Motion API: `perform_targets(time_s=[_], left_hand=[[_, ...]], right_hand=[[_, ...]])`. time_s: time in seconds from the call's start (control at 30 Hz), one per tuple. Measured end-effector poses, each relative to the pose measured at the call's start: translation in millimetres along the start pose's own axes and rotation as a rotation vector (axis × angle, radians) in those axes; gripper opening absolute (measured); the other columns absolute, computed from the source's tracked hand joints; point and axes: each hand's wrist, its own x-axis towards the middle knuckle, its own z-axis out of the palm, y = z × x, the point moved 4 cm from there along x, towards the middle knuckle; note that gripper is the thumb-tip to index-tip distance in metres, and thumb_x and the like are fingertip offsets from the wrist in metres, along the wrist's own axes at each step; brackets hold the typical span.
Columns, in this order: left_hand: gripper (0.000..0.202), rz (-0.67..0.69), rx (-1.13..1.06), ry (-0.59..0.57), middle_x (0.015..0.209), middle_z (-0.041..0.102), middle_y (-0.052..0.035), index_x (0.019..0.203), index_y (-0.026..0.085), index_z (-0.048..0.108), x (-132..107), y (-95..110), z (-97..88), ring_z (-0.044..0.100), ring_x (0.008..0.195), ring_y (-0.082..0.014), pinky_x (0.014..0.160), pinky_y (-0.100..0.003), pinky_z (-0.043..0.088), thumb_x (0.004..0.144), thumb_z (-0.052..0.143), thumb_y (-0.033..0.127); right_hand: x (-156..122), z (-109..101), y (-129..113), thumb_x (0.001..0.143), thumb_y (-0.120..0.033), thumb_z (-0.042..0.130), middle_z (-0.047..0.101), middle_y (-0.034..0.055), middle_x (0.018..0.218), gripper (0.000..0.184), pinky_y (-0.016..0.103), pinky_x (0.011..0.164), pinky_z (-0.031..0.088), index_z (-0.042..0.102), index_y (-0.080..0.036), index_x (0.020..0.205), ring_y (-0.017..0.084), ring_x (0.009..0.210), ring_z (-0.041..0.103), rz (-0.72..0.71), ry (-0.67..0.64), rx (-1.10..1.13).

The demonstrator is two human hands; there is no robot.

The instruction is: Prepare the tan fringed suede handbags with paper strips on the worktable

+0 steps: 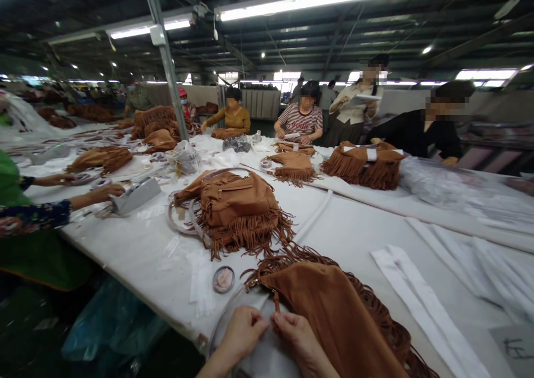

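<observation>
A brown suede bag with fringe (334, 311) lies on the white table (359, 228) right in front of me. My left hand (244, 331) and my right hand (294, 336) meet at its near left corner, fingers pinched together by the bag's zipper pull (276, 301) and a clear plastic-wrapped ring handle (225, 325). What the fingertips grip is too small to make out. A small round tin (224, 279) sits just left of the bag.
Another fringed brown bag (237, 208) lies mid-table, with more bags (362, 164) further back. White paper strips (421, 306) lie at the right. A co-worker's arms (62, 205) work at the left; several people sit along the far side.
</observation>
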Motion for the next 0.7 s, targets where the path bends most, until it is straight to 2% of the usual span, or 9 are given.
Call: perform_targets(time_s=[0.17,0.23,0.43,0.6,0.7], left_hand=[[0.014,-0.098,-0.078,-0.051,0.054,0.061,-0.0011,0.057,0.015,0.064,-6,-6,-6.9,0.052,0.053,-0.0157,0.050,-0.025,0.030,0.057,0.066,0.029],[0.014,-0.097,-0.070,-0.101,0.053,0.062,-0.0025,0.057,0.016,0.066,-9,-7,-7.4,0.052,0.052,-0.0168,0.049,-0.026,0.030,0.055,0.068,0.029],[0.016,-0.060,-0.059,-0.163,0.058,0.066,-0.0061,0.059,0.018,0.070,-11,-1,-8.9,0.055,0.054,-0.0202,0.050,-0.027,0.032,0.059,0.067,0.033],[0.018,-0.065,-0.026,-0.190,0.057,0.066,-0.0045,0.060,0.018,0.071,-12,8,-12.7,0.055,0.053,-0.0196,0.049,-0.027,0.031,0.059,0.067,0.035],[0.018,-0.076,-0.050,-0.192,0.055,0.065,-0.0030,0.061,0.017,0.071,-11,5,-10.1,0.055,0.053,-0.0186,0.049,-0.027,0.032,0.059,0.066,0.034]], right_hand=[[-12,9,-16,0.058,-0.043,0.081,0.059,0.0012,0.066,0.036,0.021,0.060,0.035,0.071,-0.013,0.076,0.009,0.061,0.045,0.030,-0.010,0.214],[-15,12,-19,0.058,-0.040,0.082,0.061,0.0027,0.071,0.034,0.022,0.064,0.037,0.071,-0.013,0.076,0.011,0.066,0.048,0.041,-0.013,0.256],[-15,15,-17,0.057,-0.043,0.081,0.057,-0.0003,0.062,0.034,0.023,0.061,0.034,0.068,-0.013,0.066,0.010,0.060,0.045,0.016,-0.024,0.200],[-10,14,-11,0.060,-0.047,0.078,0.055,-0.0009,0.059,0.037,0.023,0.055,0.030,0.065,-0.013,0.062,0.009,0.056,0.043,0.017,-0.003,0.146],[-8,13,-5,0.062,-0.049,0.077,0.050,-0.0023,0.052,0.039,0.022,0.048,0.024,0.064,-0.012,0.060,0.007,0.049,0.037,0.028,0.021,0.103]])
